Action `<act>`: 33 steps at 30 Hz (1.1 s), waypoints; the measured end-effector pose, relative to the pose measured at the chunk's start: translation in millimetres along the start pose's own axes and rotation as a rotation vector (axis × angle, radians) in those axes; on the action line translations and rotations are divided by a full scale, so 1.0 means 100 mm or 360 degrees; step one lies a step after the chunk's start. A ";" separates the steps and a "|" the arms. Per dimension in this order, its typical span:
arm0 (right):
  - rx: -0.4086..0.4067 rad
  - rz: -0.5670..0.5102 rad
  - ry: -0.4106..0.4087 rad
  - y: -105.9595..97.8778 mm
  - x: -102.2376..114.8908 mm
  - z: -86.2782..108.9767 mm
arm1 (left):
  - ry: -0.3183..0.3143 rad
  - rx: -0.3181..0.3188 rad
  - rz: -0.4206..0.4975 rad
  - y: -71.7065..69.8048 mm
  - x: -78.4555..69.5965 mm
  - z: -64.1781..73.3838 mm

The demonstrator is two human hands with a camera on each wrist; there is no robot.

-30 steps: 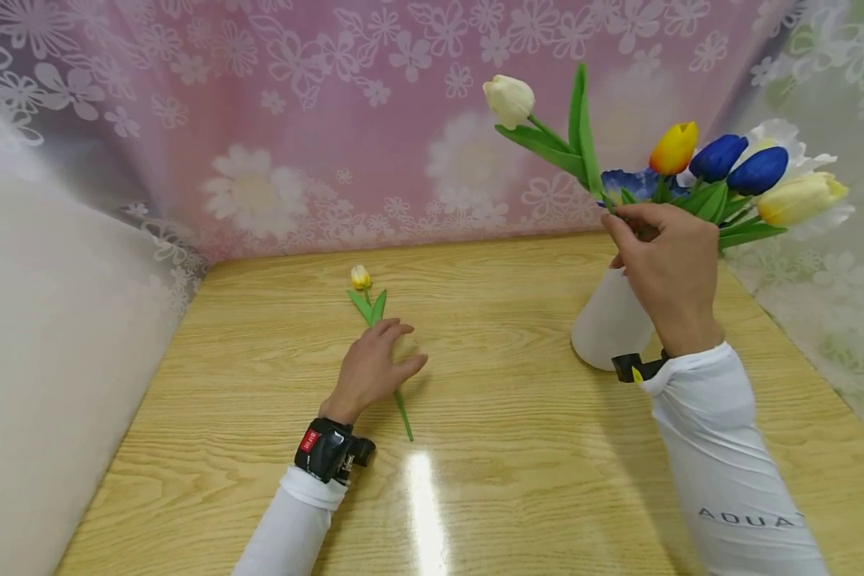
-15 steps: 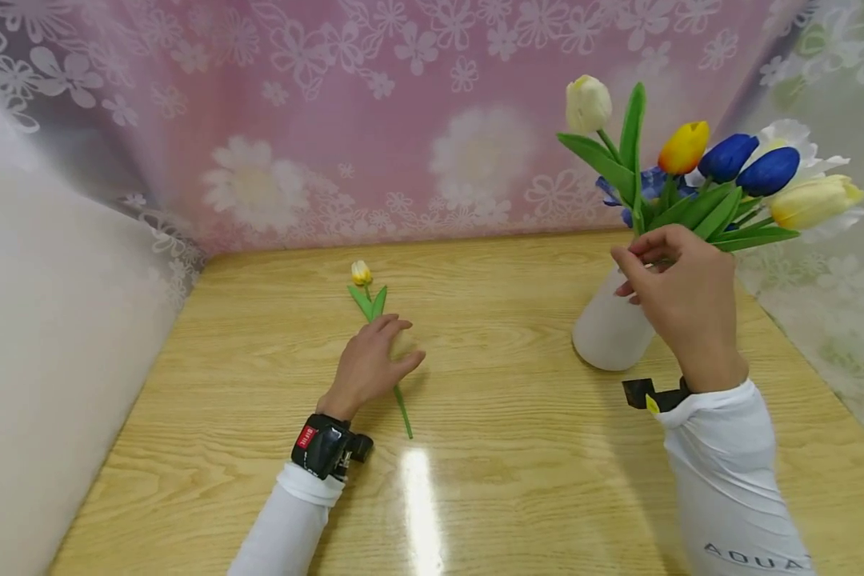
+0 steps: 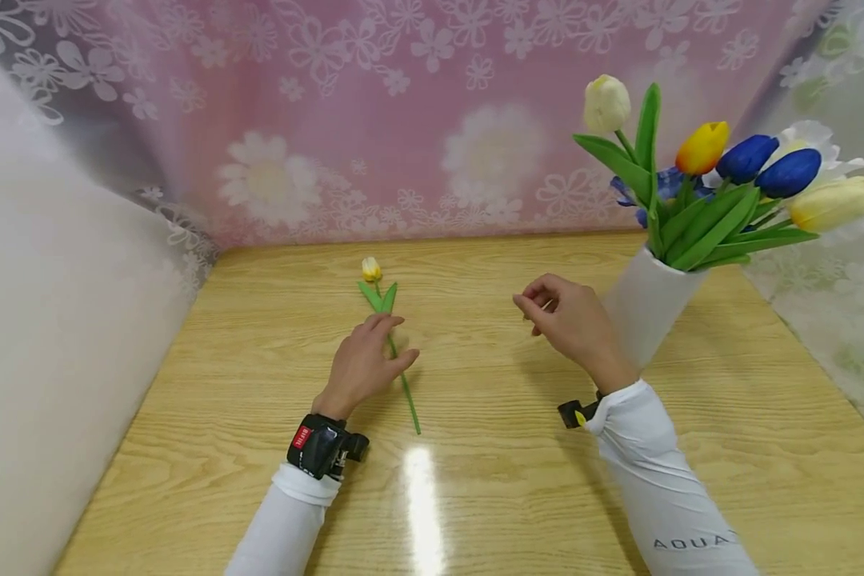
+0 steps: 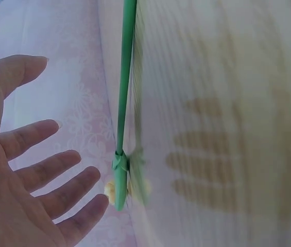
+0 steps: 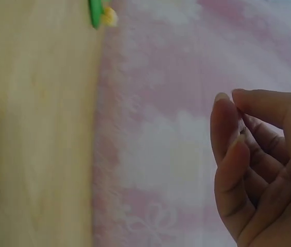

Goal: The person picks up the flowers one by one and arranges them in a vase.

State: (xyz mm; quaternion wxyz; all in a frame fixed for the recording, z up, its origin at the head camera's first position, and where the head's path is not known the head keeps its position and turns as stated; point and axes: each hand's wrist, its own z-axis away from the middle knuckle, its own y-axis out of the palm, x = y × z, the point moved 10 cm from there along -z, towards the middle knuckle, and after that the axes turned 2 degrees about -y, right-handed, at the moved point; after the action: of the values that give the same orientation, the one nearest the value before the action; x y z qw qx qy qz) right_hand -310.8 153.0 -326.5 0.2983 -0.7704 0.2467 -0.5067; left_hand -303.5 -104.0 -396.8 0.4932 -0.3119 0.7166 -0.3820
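Observation:
In the head view, my left hand (image 3: 363,362) hovers over a yellow-and-white tulip (image 3: 371,270) lying on the table. In the left wrist view its fingers (image 4: 57,167) are spread and relaxed, apart from the green stem (image 4: 125,77). My right hand (image 3: 574,326) is in the air just left of a white vase (image 3: 651,304), holding nothing. The right wrist view shows its fingers (image 5: 226,128) loosely curled, thumb tip close to the index fingertip. A cream tulip (image 3: 607,104) stands at the left of the bunch in the vase, its lower stem hidden inside.
Other blooms fill the vase: an orange-yellow tulip (image 3: 702,149), blue tulips (image 3: 790,173), a pale yellow tulip (image 3: 835,204) and a white flower (image 3: 810,142). A pink floral curtain (image 3: 403,120) hangs behind the wooden table (image 3: 475,480). A white wall (image 3: 58,320) borders the left side.
My right hand lowered the cream tulip into the vase, let go of it and moved left and down. My left hand has stayed nearly still above the lying tulip.

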 end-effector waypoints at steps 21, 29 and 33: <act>0.0606 -0.0215 0.0106 1.53 0.13 -0.16 | -0.0165 0.0012 -0.0040 -0.21 0.32 0.20; 0.0716 -0.0060 0.0067 1.86 0.37 -0.14 | -0.0216 -0.0010 -0.0050 -0.29 0.44 0.31; 0.0723 0.0066 0.0002 1.99 0.49 -0.20 | -0.0228 -0.0042 -0.0049 -0.34 0.50 0.35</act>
State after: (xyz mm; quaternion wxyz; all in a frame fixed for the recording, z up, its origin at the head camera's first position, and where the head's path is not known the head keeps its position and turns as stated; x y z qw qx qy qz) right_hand -326.8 -23.7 -430.1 0.4742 -0.6780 0.1423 -0.5433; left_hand -283.8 -170.8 -398.8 0.5331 -0.3561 0.6795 -0.3567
